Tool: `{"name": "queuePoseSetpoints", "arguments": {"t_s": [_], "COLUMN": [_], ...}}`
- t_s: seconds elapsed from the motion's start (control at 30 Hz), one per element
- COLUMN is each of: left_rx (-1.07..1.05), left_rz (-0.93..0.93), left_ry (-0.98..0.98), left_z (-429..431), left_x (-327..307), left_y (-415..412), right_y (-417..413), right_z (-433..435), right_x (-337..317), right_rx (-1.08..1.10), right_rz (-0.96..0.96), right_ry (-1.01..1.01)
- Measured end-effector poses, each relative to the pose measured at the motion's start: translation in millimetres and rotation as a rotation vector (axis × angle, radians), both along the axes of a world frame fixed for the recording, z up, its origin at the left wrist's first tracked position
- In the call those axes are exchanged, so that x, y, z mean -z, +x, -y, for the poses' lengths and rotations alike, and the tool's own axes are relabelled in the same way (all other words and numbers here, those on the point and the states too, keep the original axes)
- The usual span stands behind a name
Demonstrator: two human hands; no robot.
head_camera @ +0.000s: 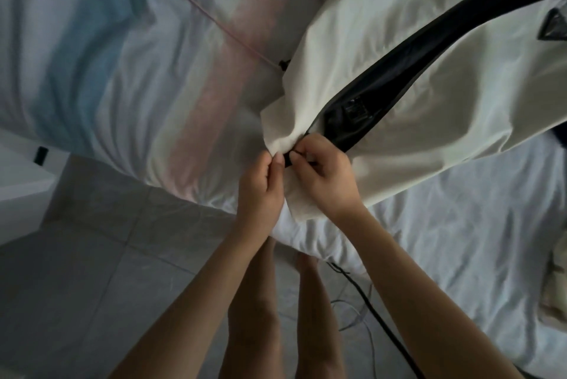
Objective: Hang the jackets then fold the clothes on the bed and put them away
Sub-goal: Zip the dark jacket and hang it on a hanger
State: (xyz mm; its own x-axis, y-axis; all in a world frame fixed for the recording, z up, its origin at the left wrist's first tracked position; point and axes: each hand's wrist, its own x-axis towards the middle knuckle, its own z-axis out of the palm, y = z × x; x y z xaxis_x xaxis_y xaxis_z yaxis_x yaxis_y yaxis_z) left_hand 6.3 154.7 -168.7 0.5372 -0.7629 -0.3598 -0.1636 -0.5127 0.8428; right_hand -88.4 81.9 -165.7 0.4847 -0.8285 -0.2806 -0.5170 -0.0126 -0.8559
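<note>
A cream jacket [414, 50] with a black strip along its front opening lies spread on the bed [460, 225]. Both hands meet at the jacket's bottom hem, at the bed's near corner. My left hand [262, 185] pinches the cream hem on the left side of the opening. My right hand [325, 173] pinches the black zipper end right beside it. A thin pink wire hanger [214, 26] lies on the bed to the upper left, partly under the jacket.
A duvet [92, 56] with blue and pink stripes covers the left part of the bed. Grey tiled floor [92, 286] lies below, with a black cable [377, 314] trailing off the bed edge. A crumpled beige cloth [557, 286] sits at the right edge.
</note>
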Motion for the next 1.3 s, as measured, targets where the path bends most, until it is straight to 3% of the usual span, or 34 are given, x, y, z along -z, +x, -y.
{"name": "queuePoseSetpoints", "arguments": {"t_s": [0.1,0.33,0.53,0.63,0.77,0.9,1.0,1.17,1.23,1.3], "left_rx": [0.001,0.029,0.000,-0.065,-0.191,-0.218,-0.197,-0.227,-0.238,-0.261], "left_rz": [0.062,0.110,0.020,-0.186,-0.426,-0.478,-0.490,-0.475,-0.438,-0.426], "left_ry": [-0.048,-0.161,-0.170,-0.131,-0.103,-0.115,-0.140,-0.117,-0.128,-0.135], "left_z": [3.7,7.8,8.1,4.0,1.3,2.6,1.8,4.4,4.2,1.9], "left_x": [-3.5,-8.1,-14.5,-14.4,-23.9,-29.4,-29.6,-31.1,-31.8,-30.9], "left_y": [3.2,13.0,16.2,18.6,21.8,21.6,21.0,21.2,23.3,24.8], "right_y": [4.4,12.6,10.3,9.8,2.7,-25.3,-40.1,-24.1,-13.5,-3.8], "right_z": [3.7,11.2,10.6,14.0,34.6,68.2,86.9,74.4,64.6,55.8], "right_x": [-3.6,-20.3,-30.1,-33.0,-37.4,-31.3,-36.8,-34.2,-23.9,-16.3], "right_rx": [-0.004,-0.151,-0.188,-0.251,-0.351,-0.414,-0.330,-0.035,0.063,0.063], "right_rz": [0.015,-0.097,-0.363,-0.384,-0.327,-0.534,-0.500,-0.536,-0.575,-0.426], "right_ry": [-0.029,-0.355,-0.549,-0.476,-0.204,-0.179,-0.289,-0.709,-0.615,-0.433]}}
